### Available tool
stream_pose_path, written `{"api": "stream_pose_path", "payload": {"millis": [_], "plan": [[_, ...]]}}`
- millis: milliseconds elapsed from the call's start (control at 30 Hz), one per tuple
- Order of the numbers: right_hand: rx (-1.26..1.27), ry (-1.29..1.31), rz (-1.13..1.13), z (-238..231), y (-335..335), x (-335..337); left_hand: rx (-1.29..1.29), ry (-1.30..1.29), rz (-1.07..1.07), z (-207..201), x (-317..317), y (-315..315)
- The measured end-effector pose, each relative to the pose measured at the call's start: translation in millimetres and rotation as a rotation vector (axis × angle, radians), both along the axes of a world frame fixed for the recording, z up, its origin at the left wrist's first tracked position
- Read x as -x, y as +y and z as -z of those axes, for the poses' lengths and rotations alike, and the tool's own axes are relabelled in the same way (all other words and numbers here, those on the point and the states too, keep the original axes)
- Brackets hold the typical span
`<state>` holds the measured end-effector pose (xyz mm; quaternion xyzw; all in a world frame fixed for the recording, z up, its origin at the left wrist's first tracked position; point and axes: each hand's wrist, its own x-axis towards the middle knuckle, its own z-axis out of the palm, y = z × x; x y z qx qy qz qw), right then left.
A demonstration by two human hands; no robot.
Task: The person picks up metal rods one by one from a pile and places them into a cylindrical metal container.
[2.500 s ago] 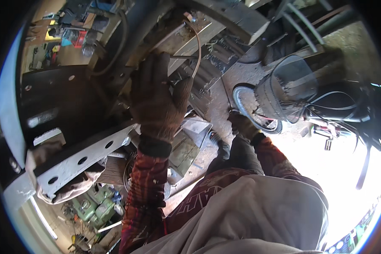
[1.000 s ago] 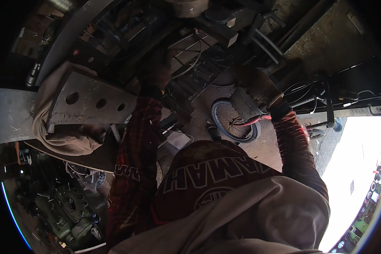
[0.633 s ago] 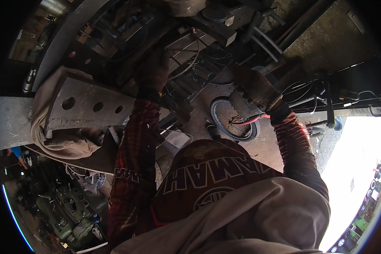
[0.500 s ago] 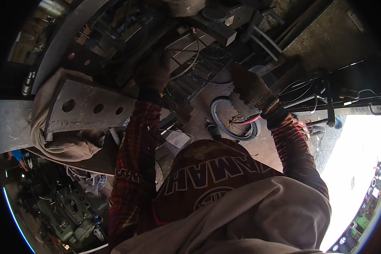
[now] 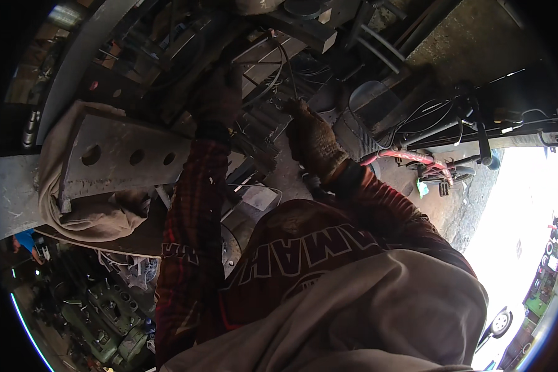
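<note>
My left hand [image 5: 218,98], in a dark work glove, reaches into the shadowed machinery at upper centre. Its fingers are lost in the dark, so I cannot see what it touches. My right hand [image 5: 316,139] wears a worn, brownish knit glove and is closed, its fingertips up near the middle. A thin, slightly bent rod [image 5: 293,77] runs down from the metal frame into those fingertips. Beside it hangs a thin curved cable [image 5: 282,65]. Dark metal bars [image 5: 257,146] lie between the two hands.
A grey steel plate with round holes [image 5: 115,155] rests over tan cloth [image 5: 93,226] at left. Right of my right hand stand a mesh basket [image 5: 356,127] and a red bicycle frame [image 5: 409,156]. Greenish machinery [image 5: 102,316] sits at lower left. Bright daylight enters at right.
My right hand has moved left, from beside the bicycle wheel to the thin rod, and closed on it. The left hand stays in roughly the same place. The view has shifted slightly.
</note>
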<state>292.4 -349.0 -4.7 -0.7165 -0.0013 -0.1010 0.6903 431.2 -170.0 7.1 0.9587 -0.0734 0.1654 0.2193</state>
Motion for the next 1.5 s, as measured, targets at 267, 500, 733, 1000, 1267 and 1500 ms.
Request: {"api": "stream_pose_path", "payload": {"millis": [267,500,733,1000,1267,1500], "plan": [[0.345,0.256,-0.336,4,-77,-47,-0.01,-0.047,-0.008,-3,-4,-1],[-0.206,0.59,-0.066,-11,-26,-40,-0.099,-0.038,0.026,-7,3,-8],[-0.797,0.393,0.091,-10,58,-46,-0.102,0.067,0.005,-16,2,-7],[-0.301,-0.041,-0.171,19,27,-13,-0.06,0.084,-0.022,-9,0,3],[0.519,-0.152,-0.239,13,-64,-55,-0.064,-0.01,0.024,-7,0,-4],[-0.961,0.545,0.101,-14,4,-46,-0.065,-0.003,0.019,-4,0,-10]]}}
